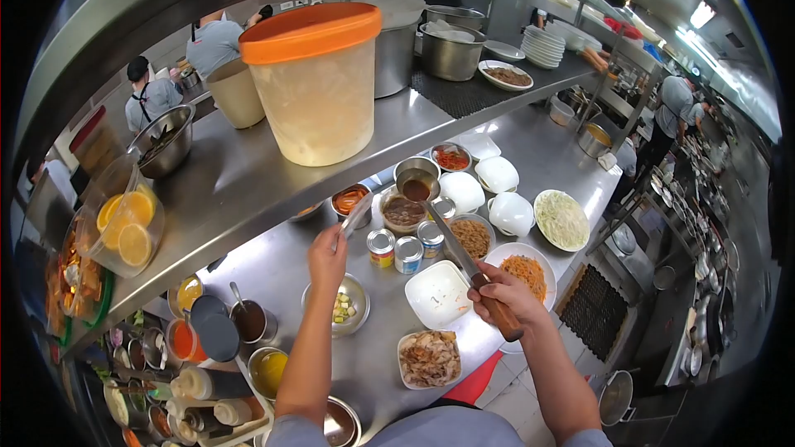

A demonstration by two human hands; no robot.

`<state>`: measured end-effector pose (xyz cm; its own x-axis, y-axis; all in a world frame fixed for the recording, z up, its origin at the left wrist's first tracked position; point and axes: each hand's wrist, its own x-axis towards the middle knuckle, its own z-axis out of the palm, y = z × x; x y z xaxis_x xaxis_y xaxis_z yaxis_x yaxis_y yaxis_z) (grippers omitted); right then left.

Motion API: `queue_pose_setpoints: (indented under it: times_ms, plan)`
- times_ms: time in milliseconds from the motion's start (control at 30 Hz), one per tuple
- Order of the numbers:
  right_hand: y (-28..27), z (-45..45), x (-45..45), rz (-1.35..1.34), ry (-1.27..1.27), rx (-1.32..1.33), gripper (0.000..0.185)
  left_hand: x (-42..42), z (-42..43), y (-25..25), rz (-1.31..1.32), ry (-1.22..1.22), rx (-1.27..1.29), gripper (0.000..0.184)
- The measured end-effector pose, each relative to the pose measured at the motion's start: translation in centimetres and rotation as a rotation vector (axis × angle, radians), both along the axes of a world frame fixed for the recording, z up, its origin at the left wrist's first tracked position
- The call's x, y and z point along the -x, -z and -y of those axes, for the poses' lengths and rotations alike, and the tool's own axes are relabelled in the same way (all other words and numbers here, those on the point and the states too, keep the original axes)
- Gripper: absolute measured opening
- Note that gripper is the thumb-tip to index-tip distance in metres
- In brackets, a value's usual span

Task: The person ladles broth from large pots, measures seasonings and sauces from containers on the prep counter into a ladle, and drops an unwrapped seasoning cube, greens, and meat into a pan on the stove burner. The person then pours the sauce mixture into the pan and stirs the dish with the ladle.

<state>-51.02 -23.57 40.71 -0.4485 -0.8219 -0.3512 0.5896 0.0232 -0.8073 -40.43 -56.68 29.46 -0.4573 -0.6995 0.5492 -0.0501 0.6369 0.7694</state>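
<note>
My right hand (507,298) is wrapped round the wooden handle of a ladle (454,240). The ladle's metal cup, with dark brown sauce in it, is over a tub of brown sauce (403,212). My left hand (328,250) pinches a thin, pale, see-through piece (358,213) that looks like a lid, tilted up beside that tub. In front of the tub stand several small cans (381,247). Closer to me are a white square dish (437,295) with a few scraps and a container of shredded cooked meat (429,359).
Shredded carrot (525,271), shredded cabbage (561,220) and white bowls (497,174) crowd the right side. A steel shelf (397,128) overhangs the bench, carrying an orange-lidded bucket (313,83) and pots (452,51). Sauce containers (250,321) line the left. Several co-workers (672,108) stand farther off.
</note>
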Motion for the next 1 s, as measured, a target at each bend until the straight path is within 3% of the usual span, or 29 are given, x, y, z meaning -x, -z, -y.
queue_pose_setpoints:
  times_ms: [100,167,300,367,500,533,633,667,1000]
  plan:
    - [-0.9,-1.2,-0.5,0.023,0.032,0.06,0.074,2.8,0.4,-0.3,0.015,0.029,0.123,0.017]
    - [-2.8,-2.5,-1.3,-0.004,0.096,0.085,0.072,4.9,0.3,-1.0,0.166,0.1,0.186,0.02]
    - [-4.6,-6.9,-2.7,0.002,0.228,0.123,0.077,10.2,0.6,1.2,0.136,0.182,0.388,0.02]
    - [-5.6,-9.1,-3.9,-0.017,0.335,0.132,0.078,12.3,0.8,2.3,0.323,0.243,0.524,0.02]
    - [-5.9,-15.8,-6.4,-0.051,0.543,0.163,0.078,14.2,-0.2,1.9,0.585,0.34,0.546,0.027]
    - [-5.9,-17.7,-7.3,-0.085,0.605,0.148,0.079,14.5,-0.5,1.2,0.753,0.39,0.407,0.028]
    - [-5.7,-22.7,-10.2,-0.147,0.804,0.094,0.079,14.7,0.1,3.1,0.788,0.449,0.524,0.03]
    - [-5.4,-24.5,-11.1,-0.132,0.868,0.084,0.08,14.6,-0.1,2.5,0.898,0.477,0.457,0.032]
    - [-0.3,-38.2,-23.2,-0.196,1.359,-0.039,0.085,16.8,-1.6,3.2,0.94,0.545,0.54,0.033]
